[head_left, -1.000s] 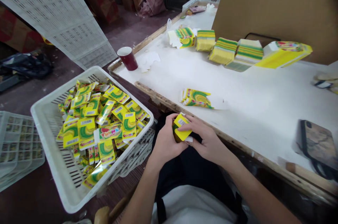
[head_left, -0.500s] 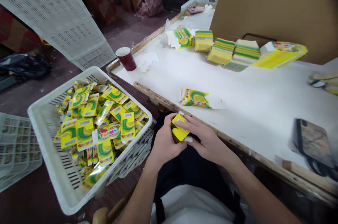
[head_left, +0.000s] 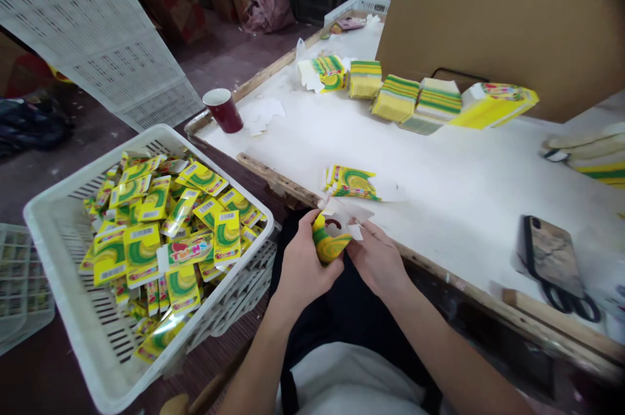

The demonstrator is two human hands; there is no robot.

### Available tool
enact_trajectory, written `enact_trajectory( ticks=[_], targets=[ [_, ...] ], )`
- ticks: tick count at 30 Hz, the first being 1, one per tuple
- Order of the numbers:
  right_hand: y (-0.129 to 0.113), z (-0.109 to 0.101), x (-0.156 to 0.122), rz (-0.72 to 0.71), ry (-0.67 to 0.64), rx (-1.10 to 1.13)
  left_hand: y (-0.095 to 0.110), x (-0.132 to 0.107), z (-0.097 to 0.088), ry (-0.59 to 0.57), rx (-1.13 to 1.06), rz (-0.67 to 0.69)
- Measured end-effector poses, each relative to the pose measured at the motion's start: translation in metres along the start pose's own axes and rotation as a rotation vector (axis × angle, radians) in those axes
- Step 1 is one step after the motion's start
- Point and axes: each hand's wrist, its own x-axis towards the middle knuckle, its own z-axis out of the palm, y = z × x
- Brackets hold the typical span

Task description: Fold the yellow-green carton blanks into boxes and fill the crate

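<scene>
With the held carton as the dial's centre, a white plastic basket is sitting at nine o'clock, heaped with yellow-green cartons; they are lying loose at all angles, so a knock could send the top ones over the side. Between ten and eleven, a maroon mug is standing near the edge of the surface, where a passing arm could tip it. The left hand is gripping the carton between thumb and fingers; squeezing hard could crease it. The carton is hanging over the lap, white flaps standing open; a slip could drop it there. Toward one o'clock, a small stack of cartons is lying just beyond, and brushing it could scatter it. The right hand is resting at the flaps, fingertips partly hidden; whether it is pinching, I cannot tell, but a crooked tug could tear one.
</scene>
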Motion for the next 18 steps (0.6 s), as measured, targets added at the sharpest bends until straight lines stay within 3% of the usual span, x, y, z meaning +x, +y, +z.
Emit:
enact_trajectory(
  ticks=[5,9,14,18],
  targets=[
    [-0.009,0.008,0.001,0.118,-0.082,0.238,-0.002,-0.002,0.003,0.126,0.024,0.186],
    [-0.018,0.006,0.003,0.256,-0.183,0.265,-0.005,-0.002,0.006,0.209,0.042,0.337],
    [-0.023,0.003,0.006,0.319,-0.228,0.229,-0.009,-0.002,0.007,0.211,0.048,0.366],
    [-0.017,0.003,0.005,0.274,-0.181,0.220,-0.009,-0.001,0.005,0.195,0.080,0.373]
  ],
)
